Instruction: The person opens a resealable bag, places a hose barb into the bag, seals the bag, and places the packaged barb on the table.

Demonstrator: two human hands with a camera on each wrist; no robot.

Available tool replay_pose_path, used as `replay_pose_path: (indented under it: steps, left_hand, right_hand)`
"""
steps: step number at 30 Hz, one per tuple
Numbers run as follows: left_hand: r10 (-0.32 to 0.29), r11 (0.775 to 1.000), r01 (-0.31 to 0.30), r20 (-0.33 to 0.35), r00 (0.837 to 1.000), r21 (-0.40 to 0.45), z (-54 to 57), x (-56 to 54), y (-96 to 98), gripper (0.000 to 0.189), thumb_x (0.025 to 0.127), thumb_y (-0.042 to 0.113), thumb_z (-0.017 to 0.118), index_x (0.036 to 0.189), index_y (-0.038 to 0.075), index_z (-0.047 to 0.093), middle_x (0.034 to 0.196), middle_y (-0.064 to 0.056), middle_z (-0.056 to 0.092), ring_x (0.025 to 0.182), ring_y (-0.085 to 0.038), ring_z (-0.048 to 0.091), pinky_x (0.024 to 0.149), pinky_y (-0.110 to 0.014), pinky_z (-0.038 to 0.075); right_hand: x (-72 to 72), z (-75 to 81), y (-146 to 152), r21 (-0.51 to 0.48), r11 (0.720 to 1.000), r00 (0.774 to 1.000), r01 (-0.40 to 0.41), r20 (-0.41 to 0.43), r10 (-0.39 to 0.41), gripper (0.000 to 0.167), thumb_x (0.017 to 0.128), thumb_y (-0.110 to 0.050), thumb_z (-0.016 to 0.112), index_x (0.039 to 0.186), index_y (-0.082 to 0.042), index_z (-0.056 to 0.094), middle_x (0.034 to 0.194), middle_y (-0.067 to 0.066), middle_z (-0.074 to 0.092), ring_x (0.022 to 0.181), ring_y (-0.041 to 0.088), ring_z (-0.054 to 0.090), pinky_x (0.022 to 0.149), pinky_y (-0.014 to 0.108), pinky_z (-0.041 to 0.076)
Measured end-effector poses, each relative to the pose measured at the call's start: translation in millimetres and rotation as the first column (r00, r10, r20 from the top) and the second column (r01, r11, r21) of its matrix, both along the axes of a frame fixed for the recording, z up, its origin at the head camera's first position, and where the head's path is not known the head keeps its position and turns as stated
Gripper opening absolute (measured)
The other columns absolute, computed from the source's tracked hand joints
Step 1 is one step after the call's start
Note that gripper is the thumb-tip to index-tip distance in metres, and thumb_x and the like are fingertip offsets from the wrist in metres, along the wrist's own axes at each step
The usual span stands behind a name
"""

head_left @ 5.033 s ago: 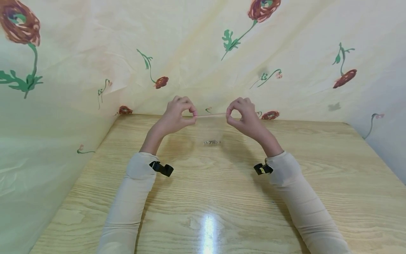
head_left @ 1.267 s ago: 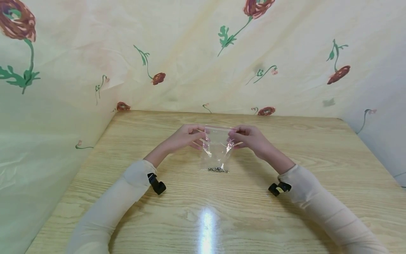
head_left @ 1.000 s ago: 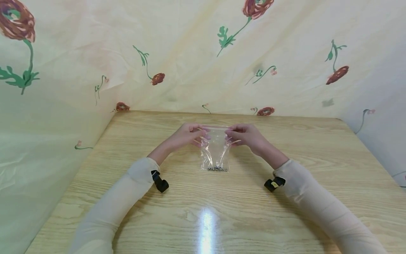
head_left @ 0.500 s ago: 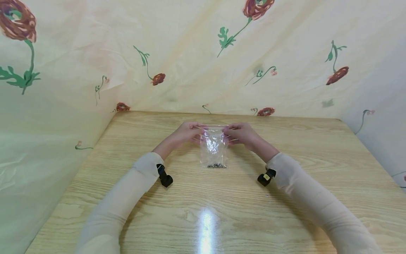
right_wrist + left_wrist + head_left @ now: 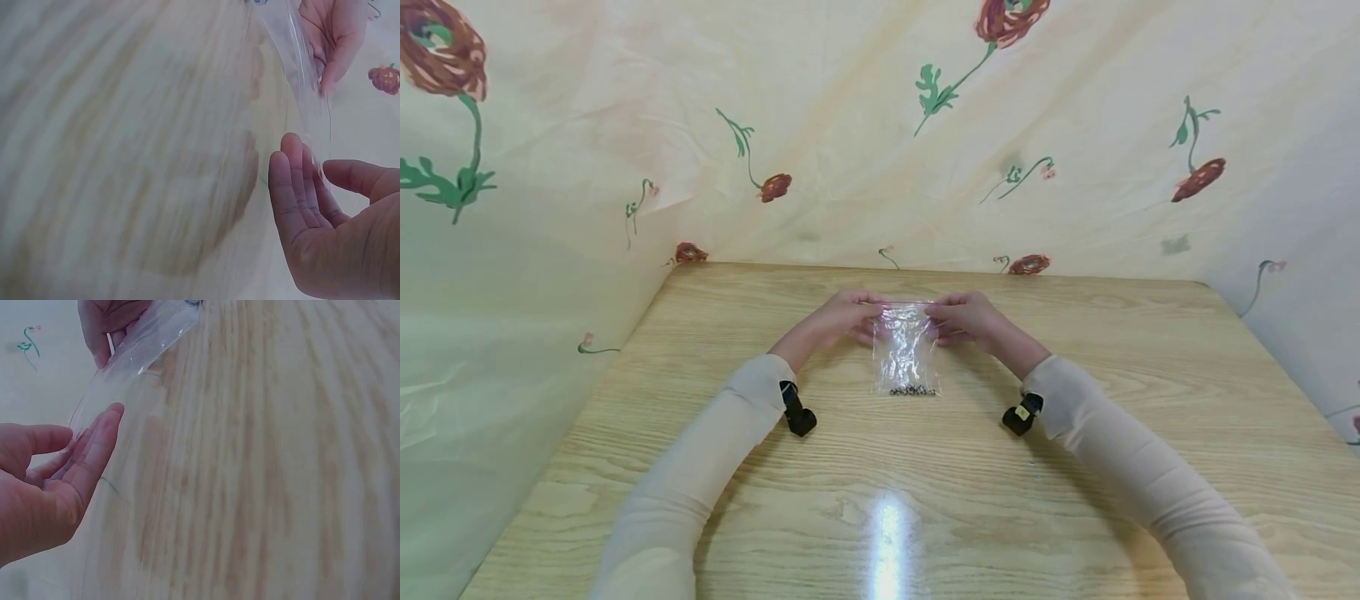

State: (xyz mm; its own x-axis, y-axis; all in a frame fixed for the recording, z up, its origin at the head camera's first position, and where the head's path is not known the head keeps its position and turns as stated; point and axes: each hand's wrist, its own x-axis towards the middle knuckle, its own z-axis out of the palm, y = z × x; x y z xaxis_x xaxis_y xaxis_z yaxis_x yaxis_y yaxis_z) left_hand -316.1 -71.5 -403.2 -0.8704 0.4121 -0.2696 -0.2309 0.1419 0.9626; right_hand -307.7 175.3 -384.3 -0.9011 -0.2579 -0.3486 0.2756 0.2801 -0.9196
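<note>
A clear zip-top plastic bag (image 5: 907, 346) hangs upright between my hands in the head view, with a reddish line along its top edge. Several small dark, shiny pieces (image 5: 913, 390), too small to identify, lie in a row along its bottom. My left hand (image 5: 841, 317) pinches the bag's top left corner between thumb and fingers. At the opposite corner, my right hand (image 5: 973, 318) has the same pinch. Each wrist view shows its own hand, the left (image 5: 47, 484) and the right (image 5: 337, 231), with thumb and index at the bag's edge and the other fingers extended behind it.
Below is a wood-grain table (image 5: 865, 467) with a bright light reflection near the front. A pale flowered sheet (image 5: 850, 125) hangs behind the table and along its left side. Black wrist cameras (image 5: 799, 412) sit at both light sleeves.
Five seconds ago the hands held the bag farther back, its top pulled taut. They have come nearer, turning its face into view. Over the last second they drew slightly together, and the plastic wrinkled.
</note>
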Motion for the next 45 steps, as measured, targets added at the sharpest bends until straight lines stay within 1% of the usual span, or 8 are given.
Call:
replay_pose_path:
  steps: [5,10,14,21,28,36,41,45]
  left_hand:
    - [-0.007,1.000,0.007,0.005,1.000,-0.010,-0.8,0.2,1.0,0.033,0.105,0.009,0.051,0.136,-0.004,0.055,0.097,-0.008,0.066,0.078,-0.016,0.073,0.078,-0.036,0.062]
    - [-0.012,1.000,0.012,0.016,1.000,-0.009,-2.3,0.6,-0.5,0.034,0.105,0.009,0.051,0.137,-0.004,0.054,0.097,-0.010,0.068,0.079,-0.017,0.073,0.077,-0.036,0.062]
    - [-0.010,1.000,0.011,0.022,1.000,-0.007,-2.2,-0.5,-0.8,0.038,0.105,0.010,0.051,0.140,-0.003,0.051,0.102,-0.012,0.067,0.081,-0.017,0.072,0.077,-0.036,0.062]
    - [-0.001,1.000,0.001,0.037,0.999,-0.021,-3.3,-3.9,-4.0,0.040,0.107,0.015,0.050,0.144,-0.001,0.048,0.118,-0.021,0.066,0.086,-0.019,0.072,0.079,-0.036,0.061]
    - [0.017,1.000,-0.016,0.040,0.999,-0.025,-1.3,-4.7,-12.0,0.041,0.107,0.015,0.050,0.143,-0.003,0.048,0.119,-0.021,0.066,0.087,-0.018,0.071,0.081,-0.035,0.061]
    - [0.004,0.999,-0.003,0.046,0.999,-0.033,-2.2,-4.2,-24.9,0.043,0.108,0.019,0.048,0.144,-0.003,0.045,0.129,-0.025,0.063,0.093,-0.018,0.071,0.085,-0.035,0.060]
    - [0.004,1.000,-0.002,0.053,0.999,-0.029,-2.8,-5.2,-29.4,0.044,0.108,0.019,0.047,0.145,-0.004,0.044,0.133,-0.028,0.061,0.093,-0.018,0.071,0.087,-0.035,0.060]
    - [0.001,0.999,0.001,0.051,0.999,-0.034,-2.3,-4.2,-33.0,0.044,0.109,0.020,0.047,0.146,-0.004,0.044,0.134,-0.028,0.061,0.094,-0.017,0.071,0.087,-0.035,0.060]
  right_hand:
    - [-1.7,-1.7,1,-0.002,1.000,1.000,0.013,0.016,-0.013,0.035,0.102,-0.014,0.060,0.129,0.008,0.055,0.080,0.000,0.072,0.072,0.013,0.072,0.072,0.028,0.060]
    - [-1.8,-3.3,2,-0.002,1.000,1.000,0.012,0.023,-0.012,0.039,0.102,-0.012,0.059,0.135,0.009,0.051,0.081,0.000,0.073,0.073,0.013,0.072,0.073,0.029,0.061]
    - [-1.6,-3.1,4,-0.007,1.000,1.000,0.010,0.024,-0.010,0.044,0.103,-0.011,0.056,0.140,0.010,0.047,0.082,0.001,0.074,0.074,0.013,0.073,0.073,0.029,0.060]
    - [-1.6,-3.1,7,-0.001,1.000,0.999,0.006,0.034,-0.006,0.047,0.105,-0.014,0.054,0.145,0.009,0.044,0.086,0.003,0.074,0.075,0.014,0.073,0.074,0.028,0.060]
    - [-3.0,-3.5,8,0.006,1.000,0.999,0.012,0.042,-0.012,0.047,0.105,-0.015,0.053,0.145,0.009,0.044,0.088,0.003,0.074,0.077,0.012,0.073,0.074,0.028,0.060]
    - [-1.9,-1.9,10,0.019,0.999,0.998,0.030,0.052,-0.030,0.045,0.106,-0.018,0.053,0.141,0.008,0.047,0.089,0.002,0.074,0.078,0.011,0.073,0.076,0.027,0.060]
    - [-1.9,-1.4,12,0.016,0.999,0.998,0.032,0.050,-0.033,0.046,0.106,-0.017,0.053,0.143,0.009,0.046,0.089,0.002,0.074,0.079,0.010,0.073,0.077,0.026,0.059]
    - [-2.1,-0.6,15,0.011,0.999,0.998,0.030,0.049,-0.030,0.048,0.106,-0.017,0.052,0.145,0.010,0.044,0.090,0.001,0.074,0.080,0.010,0.073,0.078,0.025,0.059]
